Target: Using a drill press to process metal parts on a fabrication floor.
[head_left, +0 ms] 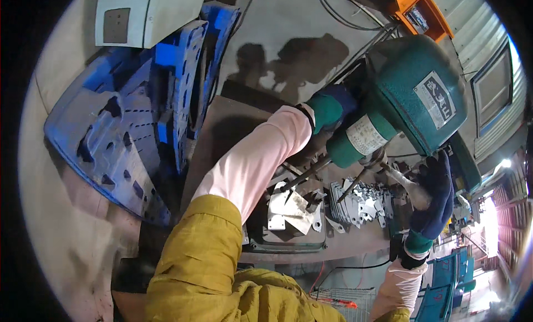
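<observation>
Flat metal parts (366, 204) lie bunched on the bench (358, 245), probably for easy reach, right of pale plates (288, 210). Farther right, the gloved right hand (437, 193) curls by the pale lever (412, 189), likely for leverage; I cannot tell whether it grips. The lever slants from its hub (378, 157), free end pointing near and right. Beyond, the left hand (341, 100) reaches beside the green machine head (351, 144), fingers hidden, so its hold cannot be told.

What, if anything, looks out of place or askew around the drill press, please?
Mainly the pale metal plates beneath the green drill press: they overlap untidily at different angles, while the grey parts beside them form a loosely stacked, uneven pile. No obvious spill stands out.
</observation>
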Motion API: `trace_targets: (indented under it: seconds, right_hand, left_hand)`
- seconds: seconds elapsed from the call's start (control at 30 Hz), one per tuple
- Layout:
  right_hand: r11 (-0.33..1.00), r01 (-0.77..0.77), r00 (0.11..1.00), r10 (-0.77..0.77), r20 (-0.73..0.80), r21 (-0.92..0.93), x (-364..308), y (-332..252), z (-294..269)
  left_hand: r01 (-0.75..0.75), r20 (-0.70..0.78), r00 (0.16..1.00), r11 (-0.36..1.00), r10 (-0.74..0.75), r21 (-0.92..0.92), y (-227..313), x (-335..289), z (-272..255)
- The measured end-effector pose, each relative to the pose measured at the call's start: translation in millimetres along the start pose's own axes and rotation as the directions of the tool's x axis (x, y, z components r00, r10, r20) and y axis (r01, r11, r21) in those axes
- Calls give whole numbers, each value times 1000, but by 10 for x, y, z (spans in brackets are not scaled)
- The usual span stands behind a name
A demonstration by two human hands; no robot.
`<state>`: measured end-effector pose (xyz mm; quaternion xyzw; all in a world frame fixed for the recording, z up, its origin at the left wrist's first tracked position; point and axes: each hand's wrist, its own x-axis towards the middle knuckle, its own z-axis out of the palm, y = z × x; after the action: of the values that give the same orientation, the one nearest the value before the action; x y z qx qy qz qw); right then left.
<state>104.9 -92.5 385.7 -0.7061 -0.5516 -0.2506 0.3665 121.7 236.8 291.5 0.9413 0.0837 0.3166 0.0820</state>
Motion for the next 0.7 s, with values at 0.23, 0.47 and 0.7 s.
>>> trace_targets:
  seconds: [0.23,0.47,0.7]
  right_hand:
    - [981,188,971,-193,-143,-51,47,171,123]
    - [968,77,984,-112,-136,-238,126,74,180]
    - [996,9,995,-17,-98,-88,106,287,137]
  left_hand:
    - [210,-159,956,954,-247,-215,-74,96,165]
    - [-125,-318,931,974,182,191,-304,200,297]
    - [-257,-429,864,963,265,78,-161,-13,31]
